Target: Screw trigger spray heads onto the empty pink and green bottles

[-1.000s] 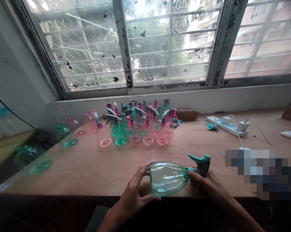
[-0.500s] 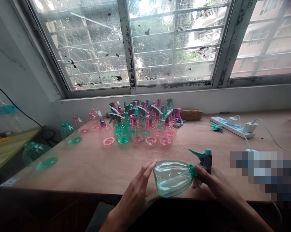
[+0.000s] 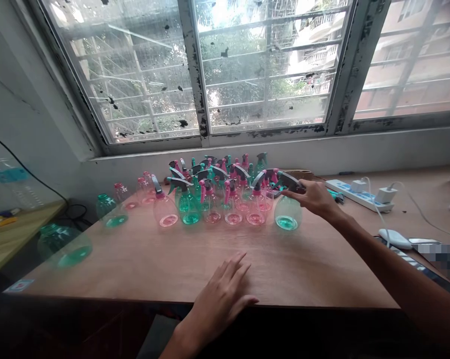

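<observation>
A green spray bottle [image 3: 288, 212] stands upright on the table, at the right end of the front row of bottles. My right hand [image 3: 315, 196] grips it by its dark trigger head; part of the head is hidden behind the fingers. Near the table's front edge, my left hand [image 3: 225, 286] is held with fingers apart and nothing in it. Beside the held bottle is a pink spray bottle [image 3: 255, 209], one of several pink and green ones grouped toward the window, among them a green one [image 3: 189, 207] and a pink one with its head raised [image 3: 165, 209].
Headless bottles, green [image 3: 66, 247] and pink [image 3: 124, 197], stand along the table's left side. A white power strip [image 3: 354, 193] with plugged-in chargers and cables lies at the right, with a white mouse [image 3: 394, 239] nearer. The window [image 3: 270, 65] rises behind the table.
The green spray bottle has gone from lying sideways between both hands to upright by the group, carried by my right hand. My left hand has let go of its base.
</observation>
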A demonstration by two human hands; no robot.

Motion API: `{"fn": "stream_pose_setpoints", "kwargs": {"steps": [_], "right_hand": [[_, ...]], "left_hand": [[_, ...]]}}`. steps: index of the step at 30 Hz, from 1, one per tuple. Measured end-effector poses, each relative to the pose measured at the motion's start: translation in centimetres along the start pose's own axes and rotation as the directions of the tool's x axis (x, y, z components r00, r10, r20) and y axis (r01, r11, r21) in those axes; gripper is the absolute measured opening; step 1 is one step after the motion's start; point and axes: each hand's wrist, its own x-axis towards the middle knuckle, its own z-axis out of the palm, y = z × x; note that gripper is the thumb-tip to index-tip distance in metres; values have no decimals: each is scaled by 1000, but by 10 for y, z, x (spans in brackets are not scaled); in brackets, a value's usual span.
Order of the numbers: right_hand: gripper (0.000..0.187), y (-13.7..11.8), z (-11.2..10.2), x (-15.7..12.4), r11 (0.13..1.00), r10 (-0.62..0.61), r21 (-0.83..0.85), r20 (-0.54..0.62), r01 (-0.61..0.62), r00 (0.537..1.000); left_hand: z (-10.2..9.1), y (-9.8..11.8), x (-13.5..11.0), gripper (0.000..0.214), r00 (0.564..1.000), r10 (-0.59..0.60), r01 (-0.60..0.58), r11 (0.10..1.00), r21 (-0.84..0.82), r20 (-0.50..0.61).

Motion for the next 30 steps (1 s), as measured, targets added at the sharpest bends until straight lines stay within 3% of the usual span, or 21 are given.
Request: {"fn": "stream_pose_setpoints", "kwargs": {"steps": [5,8,12,14,15,16,17,20,22,24,25,26,27,30], "right_hand": [[56,2,22,13,1000,6,12,24,-7,1000],[56,2,24,14,998,18,54,75,-22,997],[55,1,21,14,993,41,107,149,-58,988],[55,1,18,13,989,50,125,182,-73,982],[57,2,15,13,988,57,131,194,-84,979],[59,5,12,13,986,68,136,202,-96,977],[61,9,8,13,984,81,138,204,-110,976],[65,30,-9,15,982,132,113,171,-152,976],[68,51,-20,19,981,181,55,119,-188,976],[59,75,-29,23,974,225,-27,73,-224,972],[49,86,-32,26,969,240,-73,57,-236,969],[36,97,-33,27,964,248,-117,55,-240,967],[27,107,-33,29,958,252,-158,58,-241,966],[24,126,-26,28,949,232,-241,103,-202,967]], "left_hand": [[1,2,-1,60,1000,-4,4,1000,-22,-19],[-6,4,-1,53,1000,-3,-2,989,-149,-31],[-31,-6,-1,37,998,-19,-7,904,-428,-55],[-52,-19,-5,28,981,-83,5,913,-407,-173],[-65,-28,-8,27,953,-133,36,942,-335,-274],[-79,-39,-13,28,892,-189,104,970,-222,-410],[-94,-51,-20,31,787,-232,221,971,-91,-572],[-142,-97,-46,39,547,-269,394,918,-39,-793],[-169,-135,-67,44,373,-249,529,848,-15,-894],[-186,-175,-90,78,274,-289,622,781,-60,-917],[-191,-193,-100,99,227,-370,708,697,-108,-901],[-193,-210,-110,110,200,-473,764,623,-165,-858],[-194,-224,-118,112,209,-545,791,582,-187,-812],[-185,-246,-128,102,309,-516,802,593,-73,-799]]}}
